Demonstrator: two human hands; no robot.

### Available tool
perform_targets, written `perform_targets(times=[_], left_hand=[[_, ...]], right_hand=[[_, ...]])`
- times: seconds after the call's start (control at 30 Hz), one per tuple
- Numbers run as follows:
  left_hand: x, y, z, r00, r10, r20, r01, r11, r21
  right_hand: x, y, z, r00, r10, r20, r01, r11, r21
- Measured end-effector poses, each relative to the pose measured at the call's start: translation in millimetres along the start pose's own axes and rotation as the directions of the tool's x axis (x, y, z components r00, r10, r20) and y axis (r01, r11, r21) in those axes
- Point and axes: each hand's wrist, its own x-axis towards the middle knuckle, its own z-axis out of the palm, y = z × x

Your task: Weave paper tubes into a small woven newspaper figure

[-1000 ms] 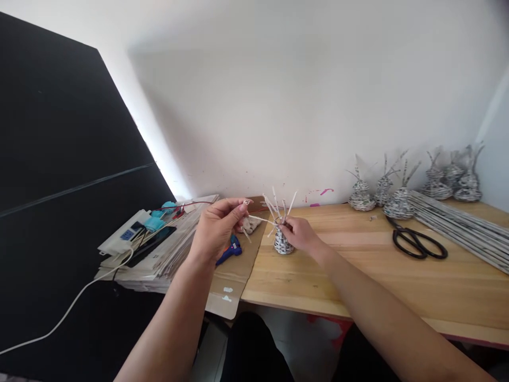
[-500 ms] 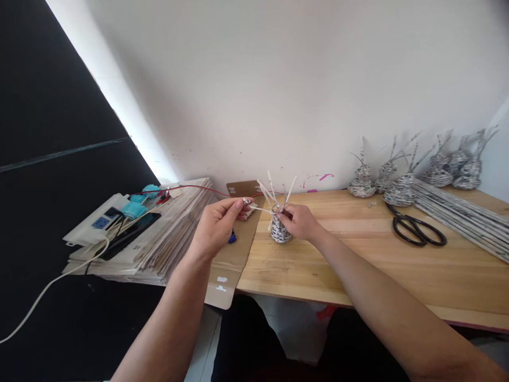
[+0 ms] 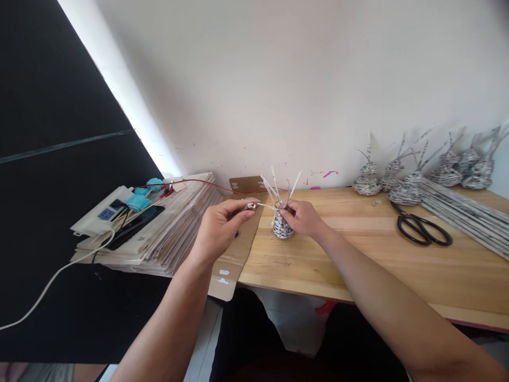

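A small woven paper piece (image 3: 282,228) stands near the left edge of the wooden table (image 3: 318,260), with several pale paper sticks rising from its top. My right hand (image 3: 304,217) is closed on its upper rim, from the right side. Between the thumb and fingers of my left hand (image 3: 222,225) is the end of a thin paper strip (image 3: 264,205), which runs to the top of the woven piece. The fingers of my right hand partly cover the rim.
Black scissors (image 3: 423,228), long paper rolls (image 3: 465,217) and several finished-looking woven pieces (image 3: 366,180) are at the right. At the left are a paper stack (image 3: 170,233), a phone (image 3: 137,227), a power strip (image 3: 103,209) and cardboard (image 3: 226,270).
The whole view has shifted slightly. My left hand's thumb and fingers have changed their pinch on the strip a little, while my right hand keeps its hold on the woven piece.
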Motion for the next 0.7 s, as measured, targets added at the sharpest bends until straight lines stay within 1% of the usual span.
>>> perform_targets(times=[0.13,0.33,0.47,0.6,0.7], left_hand=[[-1.8,2.1,3.1,1.000,-0.020,0.009,0.020,1.000,0.006],[-2.8,2.8,9.7,0.999,-0.050,-0.009,0.049,0.994,-0.101],[-2.9,4.7,10.2,0.999,-0.046,-0.024,0.044,0.996,-0.078],[-3.0,7.7,9.8,0.997,-0.060,-0.051,0.057,0.997,-0.057],[-0.7,5.7,10.5,0.998,-0.054,-0.041,0.055,0.998,0.008]], right_hand=[[0.3,-0.2,0.5,1.000,0.007,-0.003,-0.007,1.000,-0.003],[0.0,-2.5,-0.1,0.999,0.028,-0.018,-0.028,0.999,0.016],[0.5,-2.0,-0.3,1.000,0.015,-0.023,-0.015,1.000,0.008],[0.9,0.9,0.9,1.000,-0.009,-0.015,0.009,0.999,0.040],[0.9,2.9,1.4,1.000,-0.023,-0.015,0.024,0.998,0.053]])
